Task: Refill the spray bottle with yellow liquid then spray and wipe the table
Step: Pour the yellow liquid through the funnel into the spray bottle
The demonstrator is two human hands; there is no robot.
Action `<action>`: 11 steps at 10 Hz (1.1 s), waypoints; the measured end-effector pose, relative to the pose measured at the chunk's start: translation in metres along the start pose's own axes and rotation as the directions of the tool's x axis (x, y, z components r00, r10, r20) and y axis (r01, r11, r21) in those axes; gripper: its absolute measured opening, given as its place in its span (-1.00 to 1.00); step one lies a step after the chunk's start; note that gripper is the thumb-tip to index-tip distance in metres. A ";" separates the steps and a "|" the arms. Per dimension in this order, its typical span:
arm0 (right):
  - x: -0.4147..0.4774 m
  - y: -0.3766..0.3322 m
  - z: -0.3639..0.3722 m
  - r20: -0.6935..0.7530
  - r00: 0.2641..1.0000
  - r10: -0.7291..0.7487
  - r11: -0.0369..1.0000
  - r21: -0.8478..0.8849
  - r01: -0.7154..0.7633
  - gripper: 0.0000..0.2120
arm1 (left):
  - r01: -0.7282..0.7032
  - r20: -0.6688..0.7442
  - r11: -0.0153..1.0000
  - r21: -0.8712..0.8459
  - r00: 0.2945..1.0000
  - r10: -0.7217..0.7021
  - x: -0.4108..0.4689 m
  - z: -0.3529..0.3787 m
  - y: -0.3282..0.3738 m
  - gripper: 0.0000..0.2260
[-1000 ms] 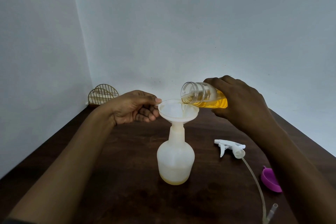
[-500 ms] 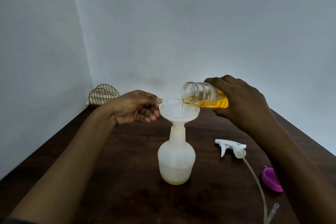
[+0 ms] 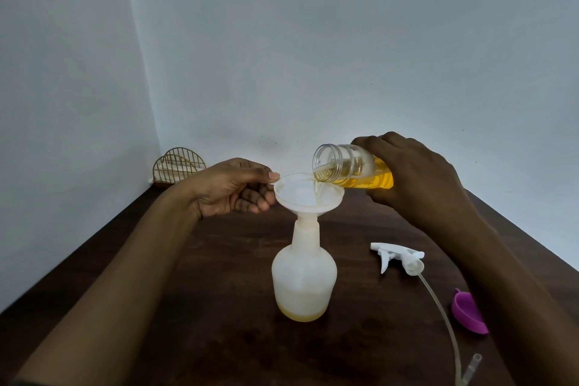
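Observation:
A white translucent spray bottle (image 3: 304, 279) stands upright mid-table with a thin layer of yellow liquid at its bottom. A white funnel (image 3: 308, 194) sits in its neck. My left hand (image 3: 233, 188) pinches the funnel's left rim between thumb and fingers. My right hand (image 3: 413, 172) grips a clear jar of yellow liquid (image 3: 351, 168), tipped mouth-left over the funnel, and a thin stream runs into it. The white spray head (image 3: 398, 257) with its long tube lies on the table to the right of the bottle.
A purple lid (image 3: 468, 312) lies on the dark wooden table (image 3: 219, 323) beside my right forearm. A gold wire rack (image 3: 178, 168) stands in the far left corner against the walls. The table's right edge runs diagonally behind my right arm.
The jar stays tipped and keeps pouring into the funnel. Both hands hold almost the same positions; the view has shifted only slightly.

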State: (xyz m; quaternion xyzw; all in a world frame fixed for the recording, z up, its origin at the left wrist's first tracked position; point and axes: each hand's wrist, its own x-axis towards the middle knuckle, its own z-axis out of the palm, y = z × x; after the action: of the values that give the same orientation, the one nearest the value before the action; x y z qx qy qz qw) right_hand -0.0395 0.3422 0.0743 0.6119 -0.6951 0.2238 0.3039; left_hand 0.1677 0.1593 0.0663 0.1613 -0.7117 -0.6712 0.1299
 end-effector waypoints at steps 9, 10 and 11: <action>0.000 -0.001 -0.001 0.000 1.000 0.001 1.000 -0.015 -0.001 -0.42 | 0.002 -0.007 1.000 0.005 1.000 -0.002 0.000 0.000 0.000 -0.62; 0.000 -0.001 0.000 -0.004 1.000 -0.004 1.000 -0.016 0.004 -0.42 | 0.003 -0.002 1.000 0.000 1.000 -0.003 0.000 0.000 0.000 -0.64; 0.000 -0.001 0.000 -0.002 1.000 -0.001 1.000 -0.013 0.001 -0.42 | 0.002 0.000 1.000 -0.004 1.000 -0.002 0.000 0.000 0.000 -0.65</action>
State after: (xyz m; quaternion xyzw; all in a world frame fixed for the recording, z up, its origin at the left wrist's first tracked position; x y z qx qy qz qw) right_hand -0.0383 0.3424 0.0743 0.6101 -0.6959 0.2198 0.3086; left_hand 0.1682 0.1594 0.0667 0.1617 -0.7103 -0.6728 0.1294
